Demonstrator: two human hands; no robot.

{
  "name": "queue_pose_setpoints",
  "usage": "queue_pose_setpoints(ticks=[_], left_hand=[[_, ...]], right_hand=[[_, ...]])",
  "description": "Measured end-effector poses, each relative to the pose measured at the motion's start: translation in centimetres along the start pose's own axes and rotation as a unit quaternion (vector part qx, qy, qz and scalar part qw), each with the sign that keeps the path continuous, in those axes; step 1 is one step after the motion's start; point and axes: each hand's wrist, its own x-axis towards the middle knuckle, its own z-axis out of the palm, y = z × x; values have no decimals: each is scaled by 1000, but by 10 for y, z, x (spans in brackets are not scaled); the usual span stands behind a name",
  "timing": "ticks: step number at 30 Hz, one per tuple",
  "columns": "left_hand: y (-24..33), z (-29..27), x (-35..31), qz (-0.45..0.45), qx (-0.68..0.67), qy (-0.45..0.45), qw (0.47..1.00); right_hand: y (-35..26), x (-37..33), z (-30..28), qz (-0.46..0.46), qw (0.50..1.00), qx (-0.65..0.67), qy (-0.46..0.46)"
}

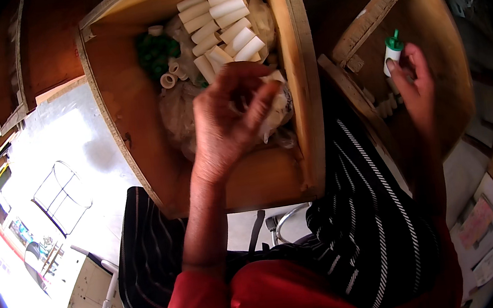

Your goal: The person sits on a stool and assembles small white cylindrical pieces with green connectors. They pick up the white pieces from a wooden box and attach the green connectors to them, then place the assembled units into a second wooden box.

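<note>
My right hand (415,76) grips a small white plastic cylinder with a green cap (393,55), its thin green stem pointing up, over the right wooden box (447,70). Above the larger wooden box (244,190) is my left hand (224,117), slightly blurred. Its fingers are curled, with a gap between thumb and forefinger, and I see nothing held. Just beyond that hand lies a pile of white plastic tubes (227,7). Several green caps (156,53) sit in the far left of the same box, beside a few white rings (168,80).
Clear plastic bags (176,116) lie around the parts in the larger box. More white cylinders (387,106) rest low in the right box. A wire frame (63,198) stands on the bright floor at left. My legs in striped black trousers (364,201) are below the boxes.
</note>
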Motion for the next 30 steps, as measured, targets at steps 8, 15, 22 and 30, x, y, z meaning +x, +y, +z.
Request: queue_pose_setpoints(ticks=[8, 15, 22, 30], left_hand=[[10, 18, -12, 38, -120, -101, 987], [8, 6, -10, 23, -52, -98, 994], [16, -6, -11, 13, -68, -109, 992], [-7, -113, 7, 41, 139, 215, 966]], right_hand=[[-79, -23, 45, -261, 929, -59, -255], [-75, -24, 57, -251, 932, -67, -253], [-78, -23, 58, -282, 926, -52, -245], [-81, -20, 29, -202, 968, -49, -139]])
